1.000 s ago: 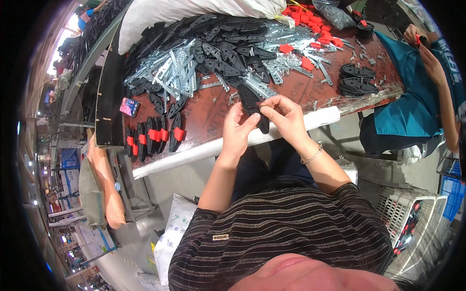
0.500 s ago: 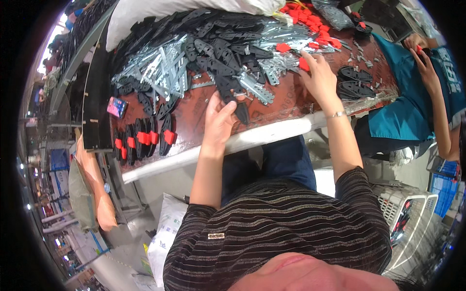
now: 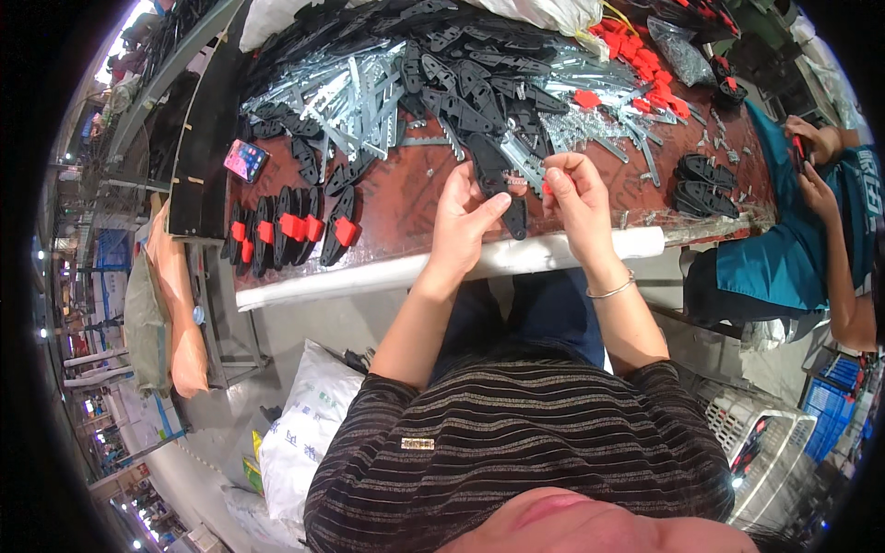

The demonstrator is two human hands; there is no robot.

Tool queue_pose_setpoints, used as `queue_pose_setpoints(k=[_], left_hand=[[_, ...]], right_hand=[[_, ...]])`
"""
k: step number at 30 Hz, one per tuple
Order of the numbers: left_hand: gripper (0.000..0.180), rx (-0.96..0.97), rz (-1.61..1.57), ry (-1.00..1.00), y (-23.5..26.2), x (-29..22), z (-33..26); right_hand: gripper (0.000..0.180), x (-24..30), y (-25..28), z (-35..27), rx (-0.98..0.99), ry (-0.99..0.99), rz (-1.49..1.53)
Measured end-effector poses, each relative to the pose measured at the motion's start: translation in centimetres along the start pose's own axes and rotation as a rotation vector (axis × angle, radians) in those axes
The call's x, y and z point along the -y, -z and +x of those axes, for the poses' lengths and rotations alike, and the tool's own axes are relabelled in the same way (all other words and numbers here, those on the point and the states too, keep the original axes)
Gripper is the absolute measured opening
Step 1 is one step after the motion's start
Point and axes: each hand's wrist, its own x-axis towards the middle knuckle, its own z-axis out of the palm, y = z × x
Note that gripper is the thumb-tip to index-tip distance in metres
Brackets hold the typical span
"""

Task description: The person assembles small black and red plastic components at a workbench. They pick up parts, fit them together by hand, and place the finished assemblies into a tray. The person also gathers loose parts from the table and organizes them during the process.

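My left hand [image 3: 464, 221] grips a long black plastic shell [image 3: 490, 164] with a pointed end, holding it aslant just over the table's near edge. Close by on the right, my right hand [image 3: 583, 201] pinches a small red plastic piece [image 3: 548, 187], mostly covered by the fingers. Beyond both hands lies a heap of black shells [image 3: 466, 88], with toothed metal strips [image 3: 355, 106] beside it. More red pieces [image 3: 636, 60] are piled at the far right. To the left stands a row of black shells with red pieces fitted [image 3: 343, 230].
A phone [image 3: 246, 160] lies on the left of the reddish table. White padding [image 3: 415, 274] runs along the near edge. At right, more black shells [image 3: 708, 200] lie near a co-worker in a teal top [image 3: 774, 267]. A white sack [image 3: 309, 424] and plastic basket [image 3: 779, 429] stand below.
My right hand has come from near the red pieces toward my left hand, carrying a red piece. My left hand still holds the black shell. The whole view has shifted slightly.
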Motion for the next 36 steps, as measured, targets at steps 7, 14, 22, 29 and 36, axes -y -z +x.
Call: queue_pose_setpoints(k=[7, 14, 22, 29, 36], left_hand=[[0.042, -0.040, -0.018, -0.098, -1.7, 0.3, -1.5], [0.046, -0.027, -0.001, -0.073, -2.8, -0.3, -2.9], [0.046, -0.020, 0.091, -0.141, -4.0, 0.8, -3.9], [0.045, -0.044, 0.087, -0.177, -4.6, 0.7, -3.5], [0.050, 0.050, -0.010, 0.001, -4.7, 0.9, -4.3]], right_hand=[[0.012, -0.5, -1.6, -2.0, -0.026, 0.184, -0.109], [0.011, -0.1, -1.6, -3.2, -0.073, 0.271, -0.193], [0.013, -0.5, -2.1, -3.9, -0.099, 0.323, -0.271], [0.035, 0.2, -2.0, -4.1, 0.016, 0.242, -0.180], [0.058, 2.3, -2.4, -2.7, 0.184, 0.039, 0.288]])
